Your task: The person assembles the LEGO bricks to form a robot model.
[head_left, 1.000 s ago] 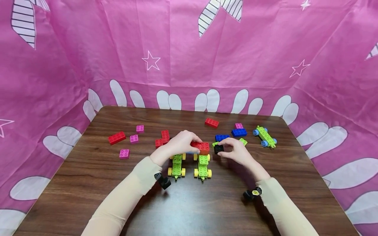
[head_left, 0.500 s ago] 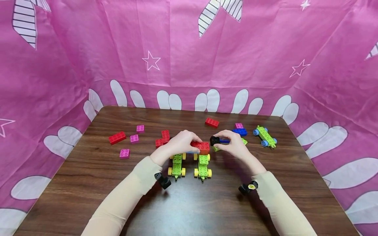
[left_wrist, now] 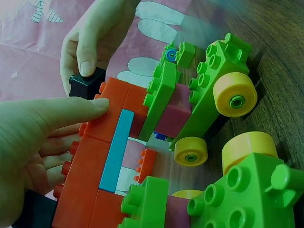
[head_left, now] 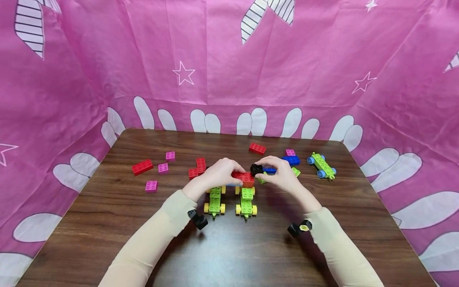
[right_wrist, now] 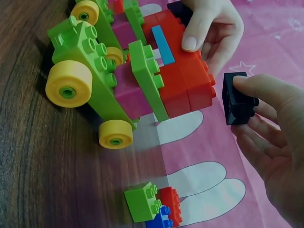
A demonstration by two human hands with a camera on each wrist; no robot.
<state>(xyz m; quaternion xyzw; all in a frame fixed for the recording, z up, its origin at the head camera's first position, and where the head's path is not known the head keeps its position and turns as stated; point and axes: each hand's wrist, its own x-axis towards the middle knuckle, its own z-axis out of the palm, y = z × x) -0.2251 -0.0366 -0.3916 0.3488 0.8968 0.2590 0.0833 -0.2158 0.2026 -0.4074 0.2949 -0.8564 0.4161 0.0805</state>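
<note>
- Bench (head_left: 229,255): carries all the parts.
- Car assembly (head_left: 246,205): stands at centre, red bricks (head_left: 248,179) bridging two yellow-wheeled green cars at their far ends.
- Your left grip (head_left: 219,175): clamped on the red bricks.
- Your right grip (head_left: 284,176): clamped on the black brick.
- Black brick (right_wrist: 237,99): you hold it beside the red bricks' right end, apart from them.

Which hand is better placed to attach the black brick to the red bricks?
Probably the right hand: it pinches the black brick close to the red bricks, while the left hand grips those red bricks.
</note>
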